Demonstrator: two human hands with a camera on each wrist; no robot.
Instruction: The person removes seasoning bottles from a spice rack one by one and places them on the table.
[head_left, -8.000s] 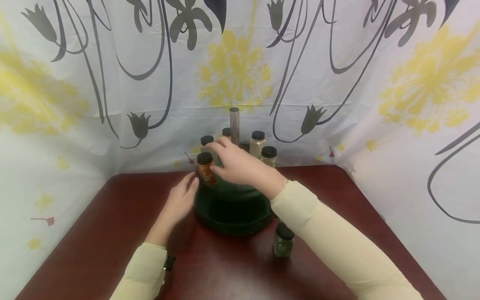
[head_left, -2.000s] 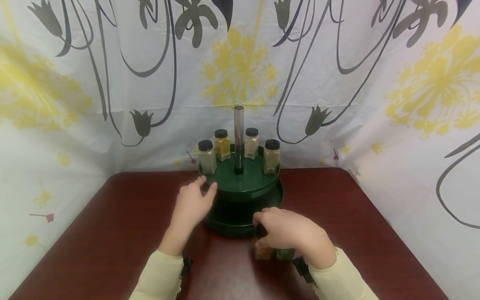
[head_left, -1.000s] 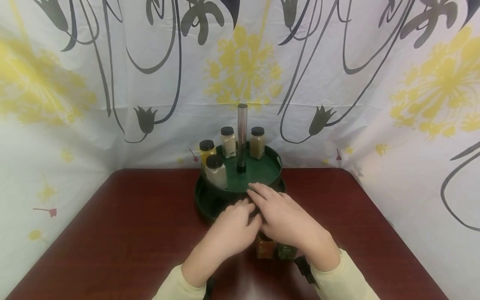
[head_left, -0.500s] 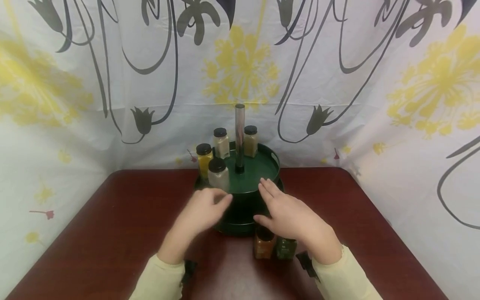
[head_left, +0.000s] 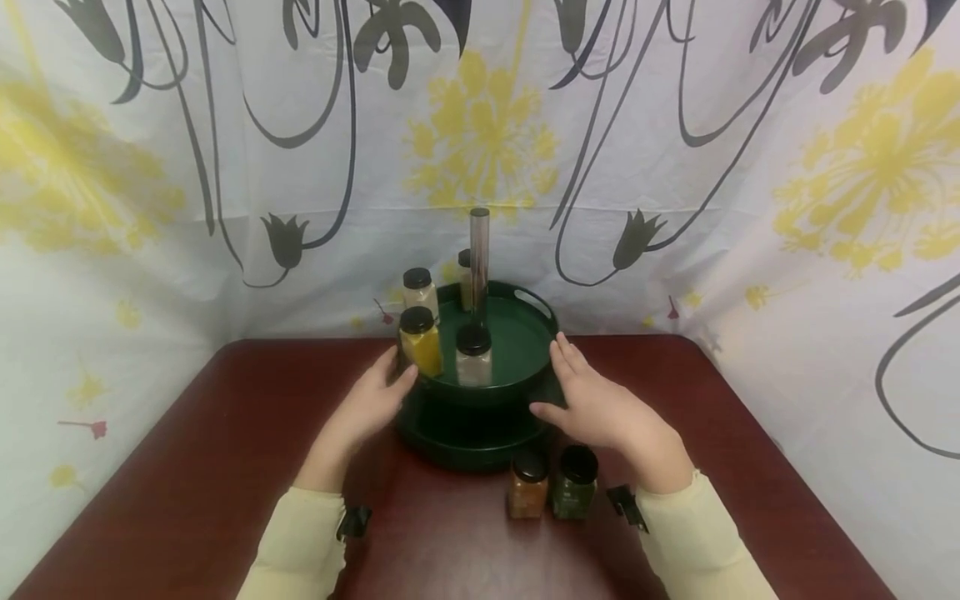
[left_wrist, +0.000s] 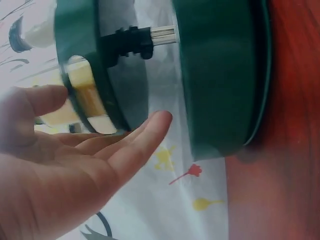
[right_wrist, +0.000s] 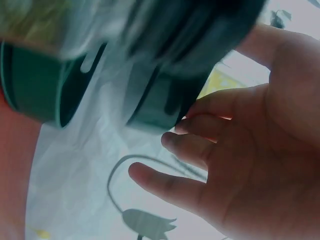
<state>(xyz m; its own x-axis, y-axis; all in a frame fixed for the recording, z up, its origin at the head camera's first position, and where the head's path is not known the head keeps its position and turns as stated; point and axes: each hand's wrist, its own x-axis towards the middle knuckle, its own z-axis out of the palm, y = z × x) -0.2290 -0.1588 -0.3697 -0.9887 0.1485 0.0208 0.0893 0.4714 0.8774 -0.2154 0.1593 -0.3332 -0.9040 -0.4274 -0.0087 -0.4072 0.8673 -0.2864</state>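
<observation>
A two-tier green turntable stands at the table's back middle, its upper tray (head_left: 517,337) above a lower tray (head_left: 465,457). My left hand (head_left: 363,404) is at the upper tray's left rim, fingers extended and thumb near the yellow spice jar (head_left: 423,346). Flat against or very close to the right rim is my right hand (head_left: 603,408), fingers fairly straight. Also on the upper tray are a whitish jar (head_left: 474,358) in front, a pale jar (head_left: 420,292) at the left and a tan jar (head_left: 466,283) partly behind the metal pole (head_left: 479,258). Neither hand grips anything.
An orange-brown spice jar (head_left: 528,487) and a dark green one (head_left: 575,483) stand side by side on the red-brown table (head_left: 225,467), in front of the turntable and near my right forearm. Patterned white cloth (head_left: 315,175) hangs behind and at both sides.
The orange-brown jar has gone from the upper tray to the table beside the green jar. Since then the tray has turned, its left jars swinging to the front, and my hands have spread apart.
</observation>
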